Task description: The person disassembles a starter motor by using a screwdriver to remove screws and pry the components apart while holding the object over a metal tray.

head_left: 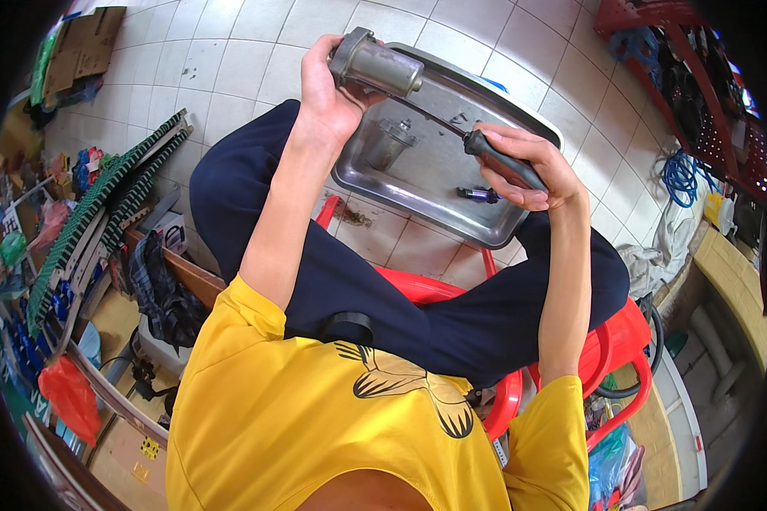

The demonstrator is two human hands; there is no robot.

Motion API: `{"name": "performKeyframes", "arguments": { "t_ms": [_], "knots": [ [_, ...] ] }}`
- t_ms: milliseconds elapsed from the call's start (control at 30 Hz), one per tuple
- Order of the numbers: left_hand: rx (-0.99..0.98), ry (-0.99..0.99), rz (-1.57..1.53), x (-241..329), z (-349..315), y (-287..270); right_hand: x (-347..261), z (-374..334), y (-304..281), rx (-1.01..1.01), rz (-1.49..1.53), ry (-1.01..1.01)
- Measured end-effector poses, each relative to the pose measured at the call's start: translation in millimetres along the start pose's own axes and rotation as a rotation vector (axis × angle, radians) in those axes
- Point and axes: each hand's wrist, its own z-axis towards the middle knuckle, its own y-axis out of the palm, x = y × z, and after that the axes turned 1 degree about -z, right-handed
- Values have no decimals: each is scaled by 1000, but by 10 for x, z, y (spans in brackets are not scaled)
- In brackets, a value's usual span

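Observation:
My left hand point(328, 98) is closed around a grey cylindrical metal motor point(382, 68), its narrow end turned to the right. In my right hand point(533, 166) is a screwdriver point(507, 160) with a dark handle. Its long shaft runs up and left toward the underside of the motor; whether the tip touches it is hidden. Below both hands lies a shallow metal tray point(452, 223). A second metal motor-like part point(389, 143) rests inside it on the left. Near the tray's front right is a small dark part with a purple sheen point(479, 195).
I sit on a red plastic chair point(618, 349), the tray just past my knees. Pale floor tiles point(239, 64) surround it. A red metal rack point(682, 77) and a blue coiled cable point(680, 177) are at right. Green-black slatted strips point(102, 217) and plastic bags crowd the left.

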Motion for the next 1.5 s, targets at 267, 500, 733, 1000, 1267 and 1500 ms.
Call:
{"name": "performKeyframes", "arguments": {
  "t_ms": [267,500,733,1000,1267,1500],
  "knots": [
    [75,-32,-125,6,-7,28,-98,-30,104,105,-219,-25],
    [215,-228,-259,-255,65,-62,-249,-325,277,517,-602,-88],
    [112,-379,-167,-664,100,28,-167,-177,115,871,-404,-477],
    [-32,-481,-3,-1152,17,135,-215,-256,-54,760,-82,-688],
    [-155,-502,427,-1785,20,-92,-232,-307,-6,817,-97,-707],
    [-154,-199,971,-2066,-63,-144,-211,-296,-65,814,-167,-705]
  ]
}}
